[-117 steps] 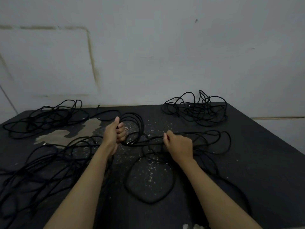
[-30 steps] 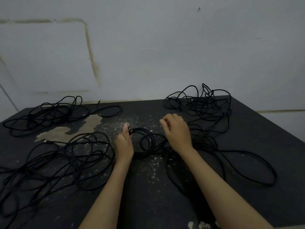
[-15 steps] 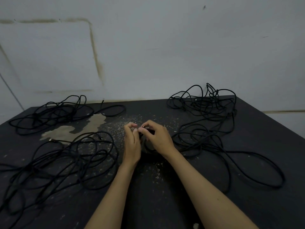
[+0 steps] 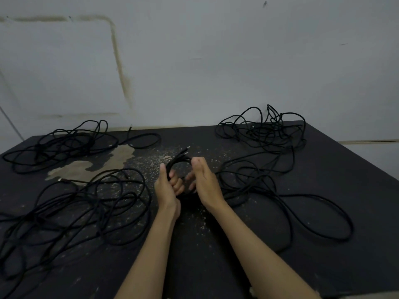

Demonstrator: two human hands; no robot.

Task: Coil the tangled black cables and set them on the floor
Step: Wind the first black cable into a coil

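At the centre of the table, the left hand and right hand now hold a small coil upright between them, each with thumb and fingers curled round its bundled turns. Half a second ago the hands were pinched together low over the surface; a second ago the coil lay flat with the hands apart. The raised coil suggests winding is under way, with one short plug end jutting from its top (metal tip pale). Its uncoiled tail trails right in wide, slack loops, so much of this cable remains to gather. Three other tangles rest untouched: far left, near left, far right. The cables are thin, round, matte black and limp; the table is dark and matte, flecked with pale chips and one bare tan patch.
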